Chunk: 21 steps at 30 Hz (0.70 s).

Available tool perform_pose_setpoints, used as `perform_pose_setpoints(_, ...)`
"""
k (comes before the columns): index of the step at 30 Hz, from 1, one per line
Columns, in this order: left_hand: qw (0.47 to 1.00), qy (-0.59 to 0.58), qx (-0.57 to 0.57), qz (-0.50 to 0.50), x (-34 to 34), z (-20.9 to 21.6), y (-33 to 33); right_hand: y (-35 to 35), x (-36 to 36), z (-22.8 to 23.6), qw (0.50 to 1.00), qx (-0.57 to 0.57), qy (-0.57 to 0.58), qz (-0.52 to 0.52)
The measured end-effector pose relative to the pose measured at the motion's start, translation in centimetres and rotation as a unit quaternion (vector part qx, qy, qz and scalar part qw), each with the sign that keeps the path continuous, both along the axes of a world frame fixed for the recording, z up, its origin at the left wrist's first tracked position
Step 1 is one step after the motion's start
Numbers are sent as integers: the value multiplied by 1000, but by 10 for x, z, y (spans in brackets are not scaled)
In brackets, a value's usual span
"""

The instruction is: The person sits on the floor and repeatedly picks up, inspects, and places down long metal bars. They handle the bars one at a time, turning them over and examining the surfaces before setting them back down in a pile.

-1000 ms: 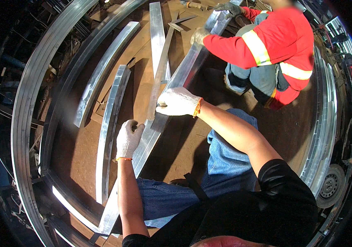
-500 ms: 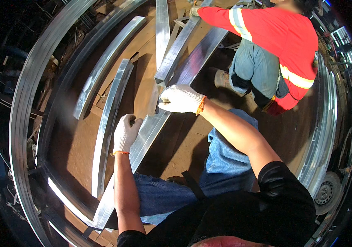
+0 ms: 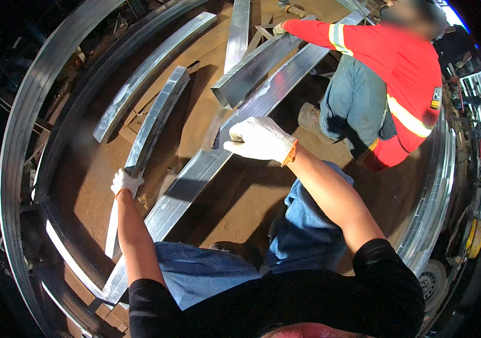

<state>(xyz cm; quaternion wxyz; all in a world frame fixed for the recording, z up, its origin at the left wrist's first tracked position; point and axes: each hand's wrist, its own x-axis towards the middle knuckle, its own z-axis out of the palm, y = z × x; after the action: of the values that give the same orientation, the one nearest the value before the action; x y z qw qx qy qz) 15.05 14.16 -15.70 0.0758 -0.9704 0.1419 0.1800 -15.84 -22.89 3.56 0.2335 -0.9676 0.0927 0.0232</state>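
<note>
My left hand (image 3: 126,183), in a white knit glove, is closed over a shorter square metal tube (image 3: 159,121) lying to the left. Its fingertips are partly hidden. My right hand (image 3: 263,138), also gloved, is raised above a long metal beam (image 3: 195,174) that runs diagonally across the floor. Its fingers are curled in and pressed together; whether anything small is inside is hidden. Just beyond it is another square tube (image 3: 251,70), its hollow end toward me. A co-worker's gloved hand (image 3: 280,28) rests at that tube's far end.
The co-worker (image 3: 389,73), in a red top with reflective bands, crouches at the right. Another metal tube (image 3: 156,73) lies at the far left, and a long curved-looking metal rail (image 3: 18,158) lines the left side. Several metal lengths (image 3: 432,191) are stacked at the right near a wheel (image 3: 432,279).
My left hand has moved left from beside the long beam onto the shorter tube. My right hand has shifted slightly right. The tube by the co-worker has turned, showing its hollow end.
</note>
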Motion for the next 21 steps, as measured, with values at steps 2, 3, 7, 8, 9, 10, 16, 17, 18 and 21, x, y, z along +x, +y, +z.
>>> perform_pose_setpoints(2, 999, -4, -51, 9, 10, -22, 36, 9, 0, 4, 1000, 4, -9, 3)
perform_pose_setpoints(3, 993, -34, -102, 52, -3, -21, 12, 7, -11, 2, 1000, -1, 0, -2)
perform_pose_setpoints(7, 989, -56, -138, -19, 7, -37, 24, 14, -21, 18, 1000, 1, -7, 13)
perform_pose_setpoints(8, 991, 1, -136, -17, 17, -35, 30, 15, -21, 21, 1000, 2, -14, 17)
perform_pose_setpoints(9, 991, 7, -132, -15, 11, -34, 21, 13, -26, 19, 1000, -4, 0, 15)
perform_pose_setpoints(10, 992, 10, -128, -14, 6, -31, 11, 14, -28, 21, 1000, -6, 5, 11)
perform_pose_setpoints(16, 974, -88, -187, -89, -9, 30, 6, 28, -32, 38, 1000, 22, -1, 17)
perform_pose_setpoints(17, 973, -70, -203, -86, -13, 47, 3, 31, -34, 38, 999, 29, -5, 19)
perform_pose_setpoints(18, 972, -69, -206, -87, -16, 58, 2, 34, -32, 39, 999, 39, -9, 21)
perform_pose_setpoints(21, 960, -84, -247, -104, -31, 78, 12, 41, -27, 44, 998, 57, -2, 26)
